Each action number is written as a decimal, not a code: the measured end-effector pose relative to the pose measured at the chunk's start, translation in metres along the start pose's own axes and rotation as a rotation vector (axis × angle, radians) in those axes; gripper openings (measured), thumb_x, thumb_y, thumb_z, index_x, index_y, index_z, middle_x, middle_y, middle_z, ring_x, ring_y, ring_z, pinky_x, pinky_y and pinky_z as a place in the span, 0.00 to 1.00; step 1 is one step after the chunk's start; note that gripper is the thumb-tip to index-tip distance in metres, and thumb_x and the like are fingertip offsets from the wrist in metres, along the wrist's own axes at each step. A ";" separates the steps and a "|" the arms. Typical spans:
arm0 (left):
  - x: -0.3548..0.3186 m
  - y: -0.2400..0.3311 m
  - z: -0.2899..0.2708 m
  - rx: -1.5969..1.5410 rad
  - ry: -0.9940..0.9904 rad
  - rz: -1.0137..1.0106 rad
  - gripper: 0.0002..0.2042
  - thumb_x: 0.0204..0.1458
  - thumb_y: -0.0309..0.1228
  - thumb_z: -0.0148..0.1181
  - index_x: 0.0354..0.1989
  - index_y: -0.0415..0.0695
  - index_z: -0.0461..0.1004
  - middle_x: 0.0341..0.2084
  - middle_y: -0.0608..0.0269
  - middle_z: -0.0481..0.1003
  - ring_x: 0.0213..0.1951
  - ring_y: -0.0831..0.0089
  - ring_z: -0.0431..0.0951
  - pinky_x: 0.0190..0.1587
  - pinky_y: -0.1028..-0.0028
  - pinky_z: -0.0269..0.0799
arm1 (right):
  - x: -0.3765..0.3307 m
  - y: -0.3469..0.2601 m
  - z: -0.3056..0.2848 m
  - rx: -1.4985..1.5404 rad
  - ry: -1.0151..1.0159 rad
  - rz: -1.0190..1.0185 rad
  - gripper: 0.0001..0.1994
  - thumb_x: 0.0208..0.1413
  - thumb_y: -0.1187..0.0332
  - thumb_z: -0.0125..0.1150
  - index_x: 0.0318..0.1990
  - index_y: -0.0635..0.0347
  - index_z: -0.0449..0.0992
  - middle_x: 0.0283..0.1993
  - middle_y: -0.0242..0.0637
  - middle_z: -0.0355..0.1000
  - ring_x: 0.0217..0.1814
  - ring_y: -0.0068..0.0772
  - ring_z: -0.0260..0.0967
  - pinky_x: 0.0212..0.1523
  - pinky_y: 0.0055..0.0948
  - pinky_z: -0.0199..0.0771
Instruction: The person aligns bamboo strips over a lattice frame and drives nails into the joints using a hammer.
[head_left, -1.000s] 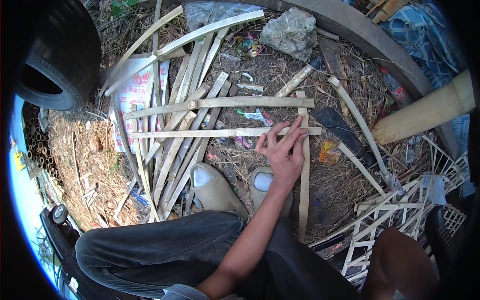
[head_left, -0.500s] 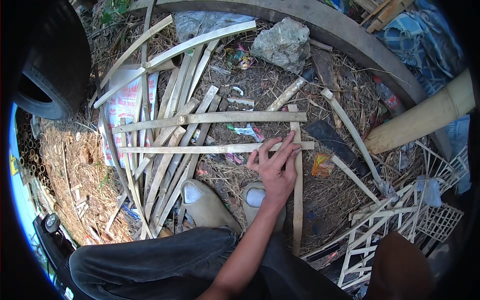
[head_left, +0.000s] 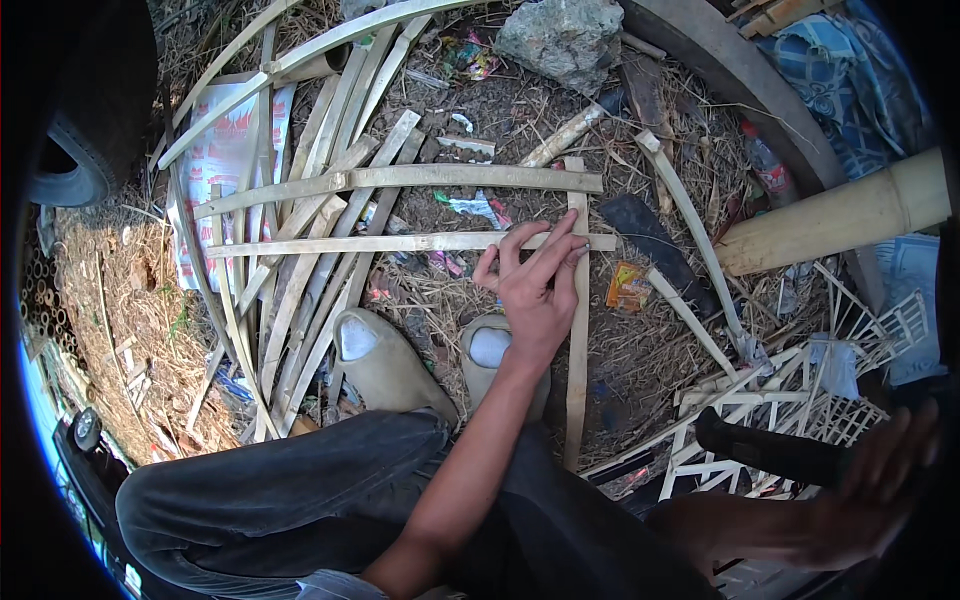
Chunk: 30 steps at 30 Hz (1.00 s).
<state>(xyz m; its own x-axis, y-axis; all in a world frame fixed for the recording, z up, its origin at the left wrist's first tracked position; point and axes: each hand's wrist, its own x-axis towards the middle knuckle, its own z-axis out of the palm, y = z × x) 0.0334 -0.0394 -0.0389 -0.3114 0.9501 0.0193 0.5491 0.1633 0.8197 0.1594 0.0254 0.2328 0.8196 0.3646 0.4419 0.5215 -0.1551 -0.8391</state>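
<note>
My left hand (head_left: 535, 290) is over the lower of two light bamboo strips (head_left: 380, 244) lying side by side. Its fingertips are bent and pressed on the strip's right end, where it crosses an upright strip (head_left: 578, 350). The upper strip (head_left: 450, 177) also crosses that upright near its top. At the lower right, my right hand (head_left: 870, 490) is blurred and dark, closed around a black tool (head_left: 760, 445) with a rounded end pointing left. The rest of that tool is hidden by the hand.
Several loose bamboo strips (head_left: 310, 290) are heaped at the left by a printed sheet (head_left: 225, 130). A grey rock (head_left: 562, 42) sits at the top, a thick bamboo pole (head_left: 840, 215) at the right. Lattice pieces (head_left: 740, 400) lie lower right, a tyre (head_left: 75, 165) upper left.
My right hand has come into view at the lower right with the black tool. The whole scene has shifted up and slightly left; my left hand stays at the crossing.
</note>
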 end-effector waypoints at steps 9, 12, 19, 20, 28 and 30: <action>-0.005 -0.004 0.001 -0.005 -0.009 0.009 0.12 0.58 0.36 0.65 0.49 0.54 0.86 0.48 0.73 0.84 0.57 0.70 0.74 0.69 0.58 0.42 | -0.148 0.144 0.027 -0.268 -1.102 0.084 0.18 0.68 0.58 0.61 0.47 0.68 0.71 0.25 0.45 0.73 0.27 0.46 0.77 0.31 0.45 0.73; -0.007 -0.002 0.004 -0.014 -0.054 -0.028 0.16 0.57 0.37 0.65 0.54 0.56 0.85 0.49 0.71 0.84 0.58 0.70 0.73 0.70 0.56 0.41 | -0.153 0.151 0.037 -0.270 -1.026 0.012 0.18 0.67 0.57 0.62 0.47 0.68 0.71 0.27 0.47 0.75 0.29 0.53 0.79 0.32 0.49 0.73; -0.004 -0.002 0.003 -0.050 0.014 -0.027 0.17 0.56 0.34 0.67 0.55 0.57 0.85 0.44 0.72 0.83 0.56 0.74 0.74 0.69 0.57 0.44 | -0.155 0.160 0.045 -0.145 -1.027 0.013 0.16 0.65 0.63 0.63 0.52 0.66 0.71 0.40 0.50 0.77 0.39 0.56 0.79 0.40 0.47 0.76; -0.004 -0.001 0.003 -0.055 0.008 -0.011 0.17 0.56 0.33 0.67 0.55 0.57 0.85 0.43 0.72 0.82 0.56 0.74 0.74 0.69 0.57 0.44 | -0.153 0.163 0.042 -0.191 -1.041 -0.068 0.15 0.65 0.65 0.64 0.53 0.64 0.72 0.41 0.50 0.77 0.41 0.55 0.78 0.41 0.47 0.76; -0.004 -0.004 0.006 -0.066 0.026 -0.004 0.07 0.56 0.27 0.65 0.41 0.51 0.85 0.51 0.77 0.84 0.57 0.73 0.74 0.67 0.61 0.44 | -0.151 0.162 0.039 -0.190 -1.004 -0.116 0.08 0.59 0.70 0.71 0.43 0.61 0.83 0.44 0.47 0.76 0.47 0.48 0.76 0.49 0.40 0.75; -0.005 -0.003 0.007 -0.048 0.030 -0.006 0.06 0.56 0.27 0.66 0.40 0.51 0.85 0.51 0.76 0.84 0.57 0.72 0.74 0.68 0.61 0.43 | -0.147 0.165 0.038 -0.185 -1.024 -0.085 0.08 0.57 0.71 0.72 0.43 0.60 0.84 0.44 0.48 0.77 0.49 0.48 0.77 0.50 0.40 0.75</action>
<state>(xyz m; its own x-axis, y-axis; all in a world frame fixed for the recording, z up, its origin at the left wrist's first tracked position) 0.0391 -0.0425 -0.0454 -0.3381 0.9406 0.0310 0.5097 0.1553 0.8462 0.1161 -0.0189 0.0173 0.2304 0.9715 -0.0562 0.6669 -0.1996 -0.7179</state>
